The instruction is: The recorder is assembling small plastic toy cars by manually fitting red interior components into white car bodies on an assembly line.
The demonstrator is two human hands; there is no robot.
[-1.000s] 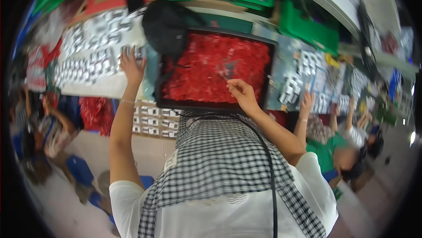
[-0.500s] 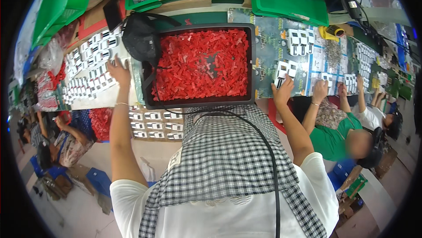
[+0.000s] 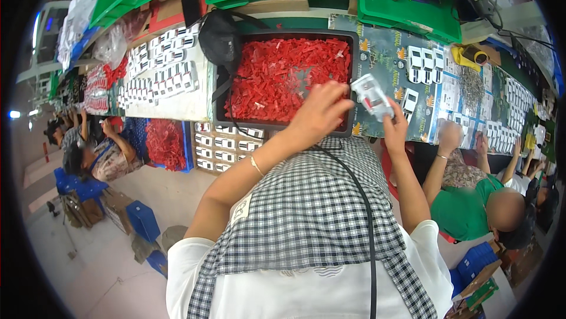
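In my right hand I hold a white plastic toy car shell by its near end, tilted above the table just right of the black tray. A small red part shows at the shell's left side. My left hand hovers over the tray's near right corner, its bent fingers apart and pointing toward the shell without touching it. I see nothing in those fingers. Thin red plastic pieces fill the tray. One similar car shell lies on the table right of my right hand.
Rows of white car shells lie on the left board, others at right. A black bag hangs over the tray's left corner. Green bins stand behind. A co-worker's hand works close at right. A cable crosses my apron.
My left hand has moved from the car rows at left across to the tray's right side. My right hand has lifted a car shell off the table. The view has shifted slightly.
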